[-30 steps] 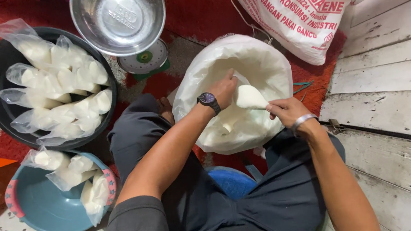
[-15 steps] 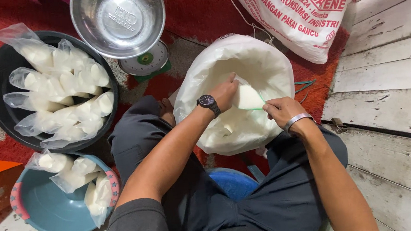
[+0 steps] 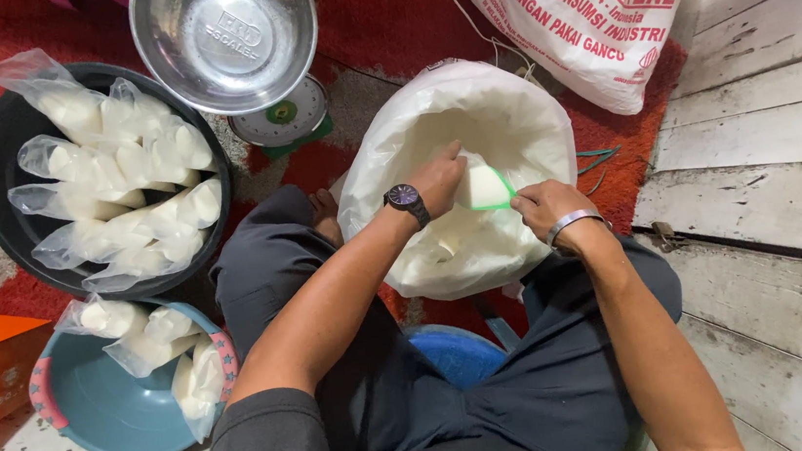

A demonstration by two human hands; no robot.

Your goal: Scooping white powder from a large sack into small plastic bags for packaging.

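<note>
Dipping scoop (image 3: 486,188) deeper into sack (image 3: 508,117) than before

Home floor packing spot: red rug (image 3: 380,12), worn planks (image 3: 781,199), scale (image 3: 278,120).

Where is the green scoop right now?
In the head view, the green scoop sits right of centre at the mouth of the big white sack, between the left hand and right hand.

Bright even light, soft shadows, glare on steel bowl (image 3: 226,38), sharp focus, slight wide-angle edge stretch
</note>
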